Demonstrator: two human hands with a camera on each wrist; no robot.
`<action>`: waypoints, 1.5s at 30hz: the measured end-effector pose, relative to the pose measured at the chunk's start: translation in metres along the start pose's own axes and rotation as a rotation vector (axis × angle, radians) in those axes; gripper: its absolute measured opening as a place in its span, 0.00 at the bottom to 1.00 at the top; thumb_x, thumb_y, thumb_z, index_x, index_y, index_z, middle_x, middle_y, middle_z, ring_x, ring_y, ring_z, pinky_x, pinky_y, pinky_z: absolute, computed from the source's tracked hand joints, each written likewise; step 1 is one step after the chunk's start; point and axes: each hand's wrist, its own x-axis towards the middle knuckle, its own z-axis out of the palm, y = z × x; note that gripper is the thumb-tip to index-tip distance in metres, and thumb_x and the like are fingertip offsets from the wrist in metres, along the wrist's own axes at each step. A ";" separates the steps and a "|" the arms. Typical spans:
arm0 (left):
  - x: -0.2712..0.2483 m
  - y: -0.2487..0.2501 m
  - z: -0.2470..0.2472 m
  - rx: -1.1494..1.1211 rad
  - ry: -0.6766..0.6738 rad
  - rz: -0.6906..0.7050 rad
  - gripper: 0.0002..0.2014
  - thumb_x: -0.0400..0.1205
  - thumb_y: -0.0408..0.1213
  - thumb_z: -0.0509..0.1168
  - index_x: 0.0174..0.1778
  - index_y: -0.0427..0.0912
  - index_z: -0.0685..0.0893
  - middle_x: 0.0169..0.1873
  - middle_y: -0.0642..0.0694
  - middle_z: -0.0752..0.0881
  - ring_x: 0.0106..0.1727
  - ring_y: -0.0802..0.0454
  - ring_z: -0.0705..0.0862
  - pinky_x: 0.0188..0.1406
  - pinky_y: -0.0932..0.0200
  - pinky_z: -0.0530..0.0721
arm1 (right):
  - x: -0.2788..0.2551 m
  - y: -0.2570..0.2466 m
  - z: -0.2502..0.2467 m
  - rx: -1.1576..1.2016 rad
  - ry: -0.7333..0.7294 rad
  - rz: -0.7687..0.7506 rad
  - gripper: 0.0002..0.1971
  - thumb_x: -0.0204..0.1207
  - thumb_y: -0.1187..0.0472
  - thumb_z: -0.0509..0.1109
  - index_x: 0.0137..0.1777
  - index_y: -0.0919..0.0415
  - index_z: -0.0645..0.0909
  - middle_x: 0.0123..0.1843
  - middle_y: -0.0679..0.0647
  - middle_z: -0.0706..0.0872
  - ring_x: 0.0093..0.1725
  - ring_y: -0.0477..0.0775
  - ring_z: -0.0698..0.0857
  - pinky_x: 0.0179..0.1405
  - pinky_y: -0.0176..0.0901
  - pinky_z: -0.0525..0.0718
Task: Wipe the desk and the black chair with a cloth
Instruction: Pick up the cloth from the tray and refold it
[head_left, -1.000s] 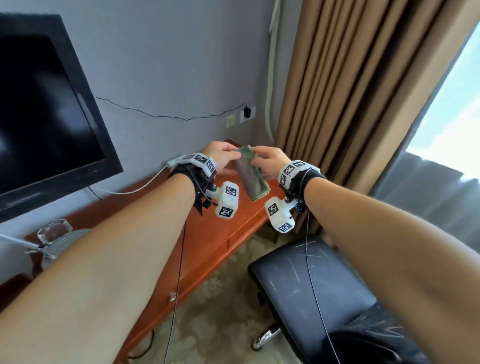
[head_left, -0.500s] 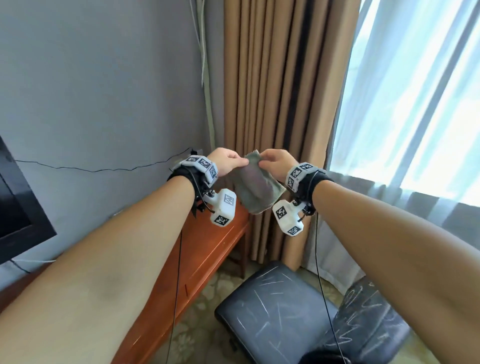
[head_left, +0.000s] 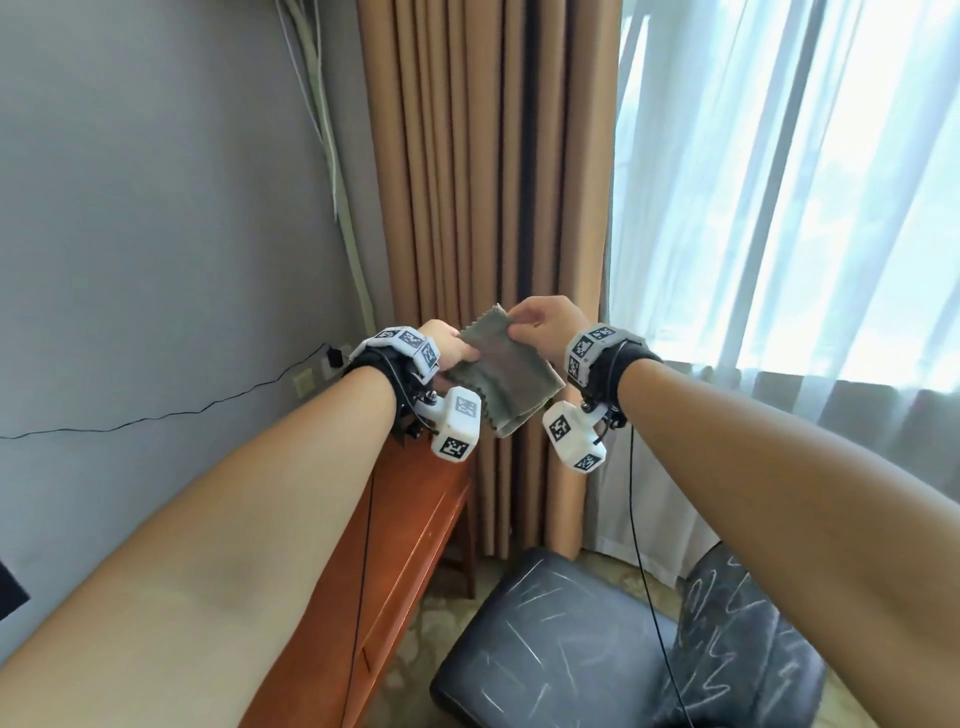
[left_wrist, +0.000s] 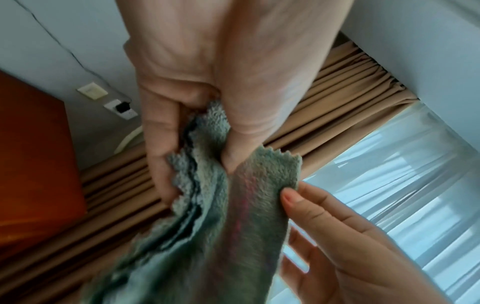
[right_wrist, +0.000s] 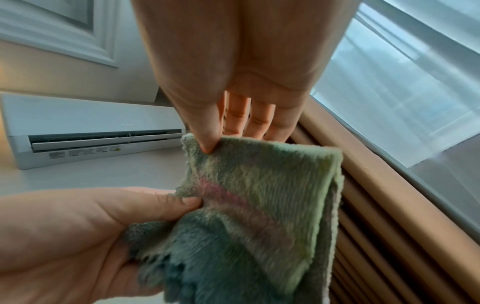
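1. Both bare forearms reach forward, raised in front of the chest, wrists close together.
2. The left hand (head_left: 448, 347) has its thumb and curled fingers pinching the cloth (head_left: 496, 371).
3. The right hand (head_left: 548, 327) pinches the cloth's upper edge between thumb and forefinger, its other fingers extended.

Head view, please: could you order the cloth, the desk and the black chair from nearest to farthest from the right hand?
1. Cloth: pinched at its top edge by the right hand.
2. Desk: below and to the left.
3. Black chair: lowest, under the right forearm.
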 end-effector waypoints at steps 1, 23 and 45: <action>0.006 0.000 -0.001 -0.019 0.002 0.002 0.10 0.74 0.32 0.73 0.49 0.33 0.87 0.48 0.31 0.90 0.50 0.32 0.90 0.52 0.31 0.88 | 0.001 -0.003 0.000 0.022 -0.028 0.019 0.07 0.75 0.57 0.73 0.53 0.52 0.87 0.49 0.48 0.89 0.47 0.46 0.86 0.44 0.36 0.83; 0.011 0.016 -0.021 -0.776 -0.023 -0.058 0.11 0.88 0.26 0.56 0.44 0.27 0.80 0.28 0.33 0.88 0.26 0.42 0.89 0.32 0.51 0.90 | -0.005 -0.024 -0.002 0.847 -0.004 0.342 0.13 0.80 0.69 0.67 0.64 0.65 0.77 0.46 0.60 0.88 0.40 0.55 0.89 0.39 0.49 0.90; 0.005 0.005 -0.008 -0.806 -0.149 -0.004 0.07 0.81 0.33 0.66 0.40 0.34 0.82 0.33 0.39 0.87 0.31 0.46 0.89 0.38 0.54 0.91 | -0.026 -0.008 -0.007 1.155 0.223 0.431 0.08 0.76 0.76 0.59 0.51 0.72 0.78 0.48 0.67 0.83 0.47 0.62 0.85 0.55 0.54 0.87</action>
